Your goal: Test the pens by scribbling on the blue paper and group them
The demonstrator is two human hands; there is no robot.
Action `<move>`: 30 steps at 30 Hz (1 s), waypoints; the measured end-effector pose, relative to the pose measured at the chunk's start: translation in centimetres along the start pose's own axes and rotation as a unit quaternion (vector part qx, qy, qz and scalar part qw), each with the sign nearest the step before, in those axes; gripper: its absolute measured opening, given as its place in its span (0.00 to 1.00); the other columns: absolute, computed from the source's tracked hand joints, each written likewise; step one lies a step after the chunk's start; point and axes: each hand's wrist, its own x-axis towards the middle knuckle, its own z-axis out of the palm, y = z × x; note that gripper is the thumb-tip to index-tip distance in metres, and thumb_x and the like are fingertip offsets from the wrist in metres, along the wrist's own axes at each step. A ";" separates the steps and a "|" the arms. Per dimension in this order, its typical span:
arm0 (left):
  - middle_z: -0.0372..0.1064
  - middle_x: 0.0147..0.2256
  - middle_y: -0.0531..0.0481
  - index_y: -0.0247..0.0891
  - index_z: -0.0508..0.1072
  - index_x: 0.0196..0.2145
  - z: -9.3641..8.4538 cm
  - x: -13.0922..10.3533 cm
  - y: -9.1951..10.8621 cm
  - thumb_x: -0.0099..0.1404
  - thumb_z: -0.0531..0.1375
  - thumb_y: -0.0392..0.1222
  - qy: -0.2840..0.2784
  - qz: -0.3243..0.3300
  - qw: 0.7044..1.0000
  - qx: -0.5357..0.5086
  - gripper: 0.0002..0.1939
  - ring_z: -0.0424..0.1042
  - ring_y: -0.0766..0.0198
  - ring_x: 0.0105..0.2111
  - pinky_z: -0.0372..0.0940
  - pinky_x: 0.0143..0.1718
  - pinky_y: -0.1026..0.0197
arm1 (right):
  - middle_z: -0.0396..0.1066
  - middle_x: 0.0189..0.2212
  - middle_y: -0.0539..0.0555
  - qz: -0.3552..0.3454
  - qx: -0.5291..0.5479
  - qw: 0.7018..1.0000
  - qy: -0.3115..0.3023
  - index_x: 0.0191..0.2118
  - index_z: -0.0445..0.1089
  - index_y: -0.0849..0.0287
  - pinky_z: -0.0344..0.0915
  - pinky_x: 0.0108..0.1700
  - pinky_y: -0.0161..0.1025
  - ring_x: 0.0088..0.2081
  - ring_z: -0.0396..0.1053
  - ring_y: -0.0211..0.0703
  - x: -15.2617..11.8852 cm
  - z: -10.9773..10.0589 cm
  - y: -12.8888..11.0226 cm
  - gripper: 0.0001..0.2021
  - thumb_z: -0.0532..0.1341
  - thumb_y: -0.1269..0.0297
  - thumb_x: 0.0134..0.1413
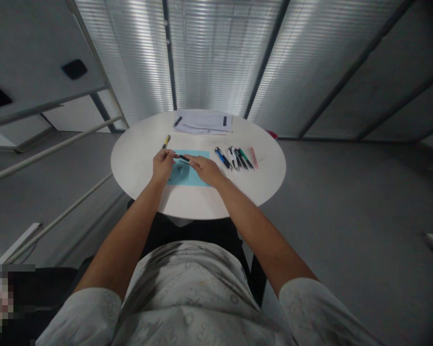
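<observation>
Over a light blue sheet [193, 180] on the round white table, my two hands meet around a thin black pen part [184, 158]. My right hand [207, 169] has its fingers closed on that dark piece. My left hand [162, 164] pinches a small reddish-dark piece at the left end of it; whether the two pieces touch is too small to tell. Below them, small dark parts [179, 167] lie on the blue sheet. A yellow and black marker [166, 142] rests just beyond my left hand.
Several pens [242, 158] lie in a group right of the sheet, with a pinkish strip [254, 157] beside them. Papers [202, 122] with a black pen [178, 121] on them are at the table's [137, 144] far edge. A person's dark clothing shows at lower left.
</observation>
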 end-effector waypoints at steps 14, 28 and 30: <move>0.66 0.21 0.53 0.37 0.77 0.27 -0.1 -0.5 0.2 0.61 0.64 0.39 -0.063 0.014 0.995 0.078 0.06 0.64 0.66 0.24 0.59 0.30 0.62 | 0.76 0.56 0.56 -0.001 0.039 0.999 0.021 0.60 0.71 0.53 0.66 0.55 0.42 0.53 0.73 0.47 0.1 0.6 0.1 0.18 0.55 0.55 0.72; 0.72 0.25 0.52 0.37 0.77 0.28 -0.4 0.0 -0.5 0.61 0.64 0.44 -0.056 0.038 0.992 0.104 0.08 0.65 0.66 0.25 0.61 0.31 0.62 | 0.78 0.42 0.55 0.022 0.053 0.998 0.027 0.54 0.73 0.57 0.63 0.47 0.40 0.42 0.71 0.45 0.2 0.5 0.0 0.15 0.55 0.58 0.71; 0.70 0.23 0.53 0.37 0.78 0.28 -0.5 -0.1 -0.5 0.60 0.64 0.45 -0.070 0.035 0.991 0.110 0.09 0.65 0.66 0.24 0.61 0.30 0.62 | 0.78 0.43 0.55 0.020 0.049 0.998 0.029 0.54 0.73 0.57 0.63 0.48 0.40 0.42 0.72 0.46 0.2 0.5 0.0 0.15 0.55 0.58 0.70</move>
